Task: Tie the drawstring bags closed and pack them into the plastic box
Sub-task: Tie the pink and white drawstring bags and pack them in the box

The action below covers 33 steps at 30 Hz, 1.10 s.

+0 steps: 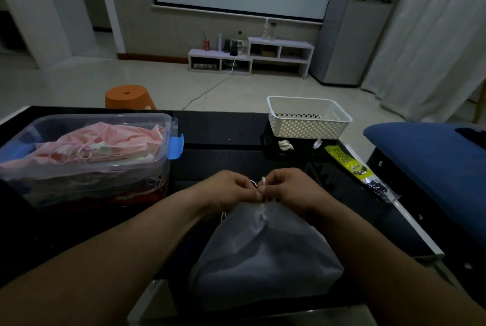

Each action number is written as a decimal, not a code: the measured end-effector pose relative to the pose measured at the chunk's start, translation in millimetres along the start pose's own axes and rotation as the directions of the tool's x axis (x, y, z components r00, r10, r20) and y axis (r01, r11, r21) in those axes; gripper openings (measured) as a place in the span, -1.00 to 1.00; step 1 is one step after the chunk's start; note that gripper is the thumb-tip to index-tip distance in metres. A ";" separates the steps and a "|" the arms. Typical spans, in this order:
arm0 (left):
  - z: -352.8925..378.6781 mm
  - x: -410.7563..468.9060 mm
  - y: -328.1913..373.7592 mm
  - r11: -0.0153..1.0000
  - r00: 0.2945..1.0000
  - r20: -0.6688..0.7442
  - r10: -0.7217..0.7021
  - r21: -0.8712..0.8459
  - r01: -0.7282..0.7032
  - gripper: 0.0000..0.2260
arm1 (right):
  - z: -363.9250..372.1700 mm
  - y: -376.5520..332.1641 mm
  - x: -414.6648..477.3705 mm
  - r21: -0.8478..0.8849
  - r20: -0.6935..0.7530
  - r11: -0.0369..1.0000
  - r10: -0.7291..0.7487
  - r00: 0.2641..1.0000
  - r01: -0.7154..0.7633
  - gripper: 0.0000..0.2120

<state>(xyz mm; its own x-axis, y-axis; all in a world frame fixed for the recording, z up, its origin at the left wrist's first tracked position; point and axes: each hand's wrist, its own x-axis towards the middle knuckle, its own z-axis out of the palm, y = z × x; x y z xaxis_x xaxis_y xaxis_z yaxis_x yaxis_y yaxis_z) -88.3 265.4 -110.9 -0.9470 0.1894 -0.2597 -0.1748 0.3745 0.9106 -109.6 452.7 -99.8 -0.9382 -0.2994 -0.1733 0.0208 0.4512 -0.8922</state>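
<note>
Pale grey translucent drawstring bag [265, 254] on black glossy table [218, 136], neck cinched. Left hand [228, 187] and right hand [288, 186] each pinch the thin white cord [262, 184], knot apparently unfinished. Further left, clear plastic box [86, 157] already holds pink bags [105, 141]; this one still unpacked.

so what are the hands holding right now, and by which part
The left hand and right hand each pinch the white drawstring, just above the gathered mouth of the translucent drawstring bag.
</note>
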 end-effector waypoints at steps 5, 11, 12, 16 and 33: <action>1.3 7.5 -2.7 0.991 0.996 -0.003 0.085 0.104 -0.084 -0.84 | -3.4 -0.1 -0.4 -0.018 -0.004 1.000 -0.013 1.000 0.013 -0.94; 3.6 11.1 -11.2 0.972 0.992 0.018 0.123 0.199 -0.124 -0.75 | -2.4 2.3 -0.6 -0.264 -0.034 0.953 -0.162 0.986 0.148 -0.95; 4.5 11.6 -11.9 0.969 0.991 0.013 0.131 0.208 -0.131 -0.71 | -1.1 1.8 -1.1 -0.343 -0.035 0.924 -0.195 0.980 0.172 -0.93; 9.6 10.7 -12.1 0.959 0.988 -0.059 0.140 0.258 -0.121 -0.80 | 6.9 1.7 -2.7 -0.530 -0.051 0.806 -0.342 0.938 0.265 -0.96; -10.1 -9.4 8.4 0.982 0.978 0.183 0.097 -0.179 -0.064 -0.85 | -8.2 5.1 -0.3 -0.048 -0.015 0.965 -0.257 0.966 0.257 -0.96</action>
<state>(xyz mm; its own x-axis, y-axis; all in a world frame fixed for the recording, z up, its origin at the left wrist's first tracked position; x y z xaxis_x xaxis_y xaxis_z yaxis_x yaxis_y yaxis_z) -83.6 257.6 -97.6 -0.8942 0.3876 -0.2241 -0.1589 0.1931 0.9682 -112.1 462.0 -100.9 -0.9169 -0.3933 0.0683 -0.2373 0.3994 -0.8855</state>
